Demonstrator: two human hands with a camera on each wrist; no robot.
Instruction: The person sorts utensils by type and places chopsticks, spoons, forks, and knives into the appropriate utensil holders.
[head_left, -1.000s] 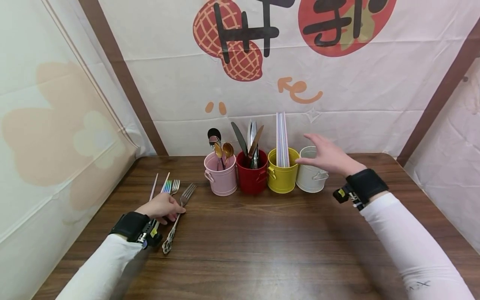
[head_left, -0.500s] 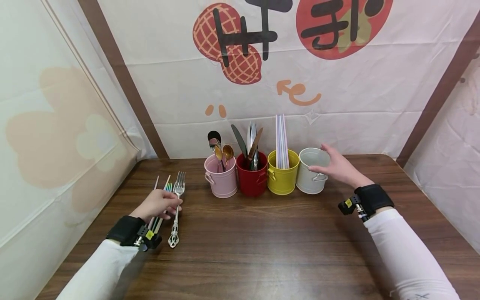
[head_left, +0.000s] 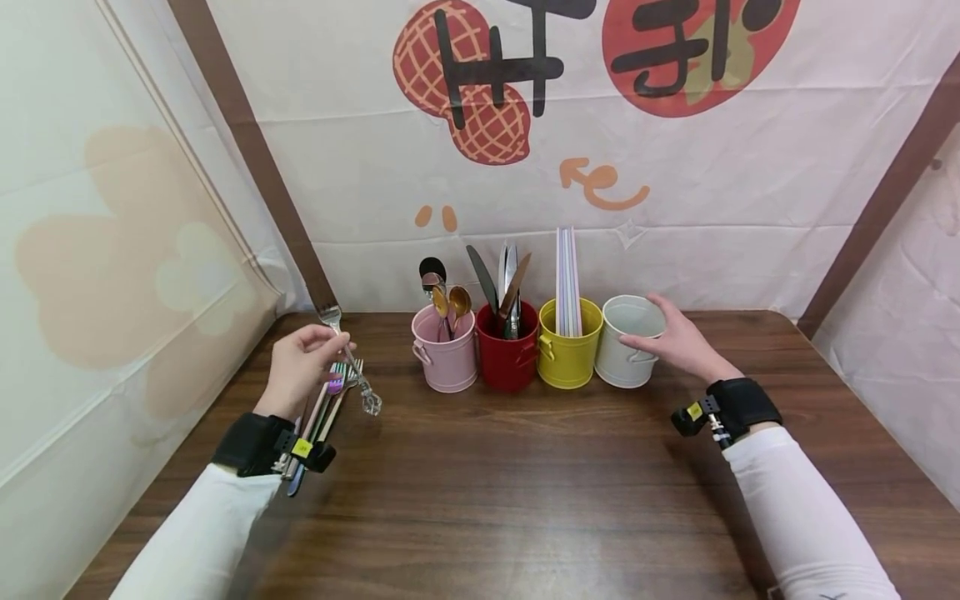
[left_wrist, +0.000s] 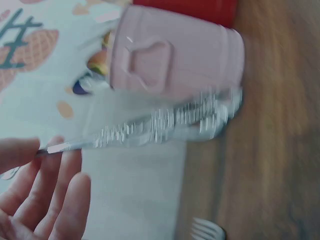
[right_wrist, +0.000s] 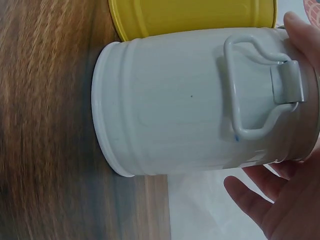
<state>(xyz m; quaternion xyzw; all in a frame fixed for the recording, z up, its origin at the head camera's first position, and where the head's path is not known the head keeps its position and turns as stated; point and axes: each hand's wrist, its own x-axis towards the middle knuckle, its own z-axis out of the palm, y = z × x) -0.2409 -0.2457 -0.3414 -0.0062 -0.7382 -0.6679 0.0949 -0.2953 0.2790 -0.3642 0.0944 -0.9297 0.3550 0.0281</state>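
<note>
In the head view, my left hand [head_left: 296,367] pinches a silver fork [head_left: 362,385] between thumb and fingers, above the table's left side. Its tines point up and away, and its ornate handle slants down to the right. The handle [left_wrist: 165,120] is blurred in the left wrist view. Under that hand lie several forks [head_left: 330,408], partly hidden by the hand and wrist. My right hand [head_left: 681,340] holds the white bucket [head_left: 624,358] around its rim, thumb at the front and fingers on the far side. The bucket's side and handle [right_wrist: 232,90] show close in the right wrist view.
To the left of the white bucket stand a yellow bucket [head_left: 570,367] with striped straws [head_left: 567,283], a red bucket [head_left: 504,367] with knives [head_left: 482,277], and a pink bucket [head_left: 448,367] with spoons [head_left: 460,300]. A printed cloth [head_left: 720,183] hangs behind the wooden table [head_left: 525,500].
My left hand has taken the ornate fork up off the table and tilted its handle to the right. My right hand has come around the white bucket's rim.
</note>
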